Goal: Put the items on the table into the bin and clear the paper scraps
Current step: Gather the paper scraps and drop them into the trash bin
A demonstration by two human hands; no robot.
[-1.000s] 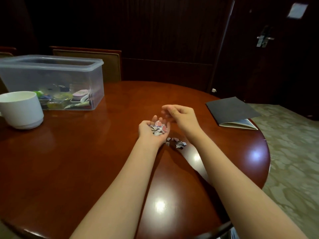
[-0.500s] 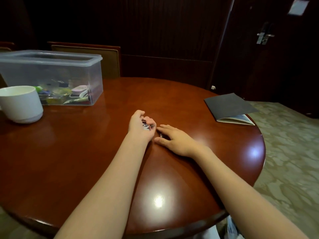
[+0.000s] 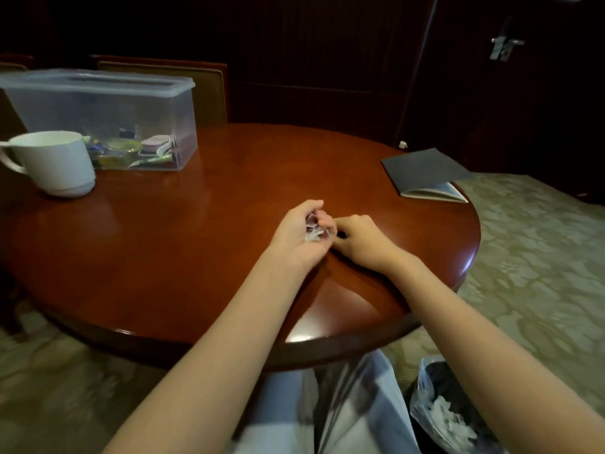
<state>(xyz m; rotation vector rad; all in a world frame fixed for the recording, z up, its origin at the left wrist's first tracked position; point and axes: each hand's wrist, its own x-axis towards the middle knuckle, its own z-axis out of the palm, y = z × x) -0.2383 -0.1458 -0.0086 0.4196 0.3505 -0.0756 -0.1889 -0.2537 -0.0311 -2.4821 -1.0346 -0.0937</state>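
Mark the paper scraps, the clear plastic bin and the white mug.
paper scraps (image 3: 311,233): head view, white pieces in the middle of the bunch.
clear plastic bin (image 3: 98,113): head view, bare front wall.
white mug (image 3: 55,165): head view, outer side of the body.

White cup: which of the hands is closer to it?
Left. The left hand, holding paper scraps, is mid-table, toward the cup; the right hand is beside it, farther away.
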